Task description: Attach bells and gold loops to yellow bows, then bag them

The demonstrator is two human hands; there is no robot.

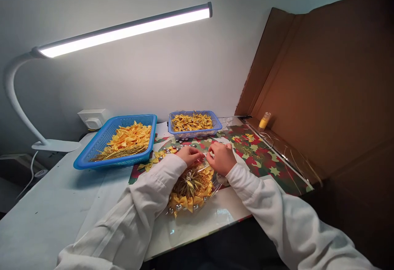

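My left hand (188,155) and my right hand (222,158) are close together above the table, thumbs and fingers pinched. Whatever sits between the fingertips is too small and too hidden to name. Just below them lies a bundle of yellow ribbon bows (184,202) with silver bells (178,207) along its near edge. A tuft of gold tinsel strands (189,183) spreads from its middle. Shiny clear plastic (216,188) shows at the bundle's right side and reaches up towards my hands. More bows and bells (163,154) lie in a row beyond my left wrist.
A blue basket (80,160) with bows and gold ties stands left; a smaller basket (219,125) of gold-yellow pieces stands behind. Loose bows (250,138) lie on the patterned cover (273,167). A yellow-filled bottle (264,121), cardboard (323,77) and lamp (129,30) surround the table.
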